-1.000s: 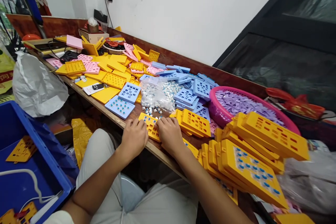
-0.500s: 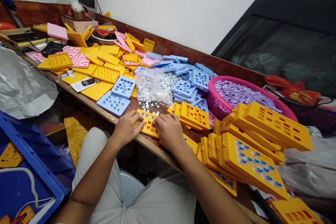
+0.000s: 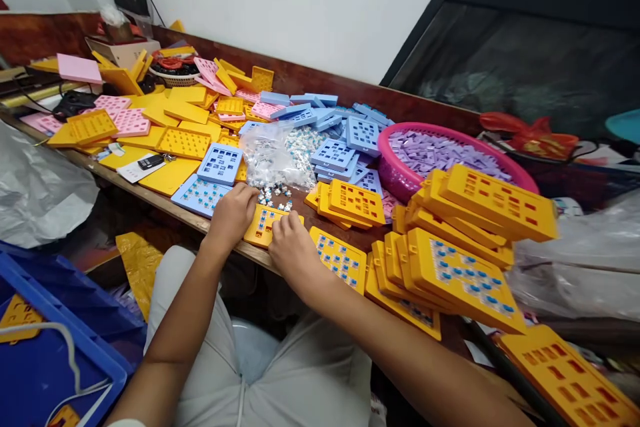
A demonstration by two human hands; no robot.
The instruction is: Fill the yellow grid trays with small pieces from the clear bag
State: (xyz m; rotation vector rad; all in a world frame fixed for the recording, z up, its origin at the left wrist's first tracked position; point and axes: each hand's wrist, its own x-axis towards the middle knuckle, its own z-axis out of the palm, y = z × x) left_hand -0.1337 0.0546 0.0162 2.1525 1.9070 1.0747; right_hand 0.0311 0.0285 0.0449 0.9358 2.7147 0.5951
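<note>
A yellow keypad panel [image 3: 260, 235] lies at the table's front edge between my hands, with a few blue-and-white key switches [image 3: 263, 219] in its holes. My right hand [image 3: 295, 247] rests over the panel's right part. Its fingers are curled together, and whatever is at their tips is hidden. At the panel's upper left is my left hand [image 3: 233, 217], its fingers drawn together near the loose switches [image 3: 273, 197]. What it pinches, if anything, is too small to make out. Another yellow panel [image 3: 345, 257], filled with blue switches, lies just right of my right hand.
A clear plastic bag of switches [image 3: 280, 157] lies behind the loose ones. Blue panels [image 3: 220, 163] flank it. Stacked yellow panels [image 3: 465, 267] and a pink basket [image 3: 387, 167] of purple pieces stand to the right. A blue crate [image 3: 115, 363] is at lower left.
My left hand has moved from the panel's left side up toward the loose switches. The right hand stays over the panel. The whole view has shifted somewhat.
</note>
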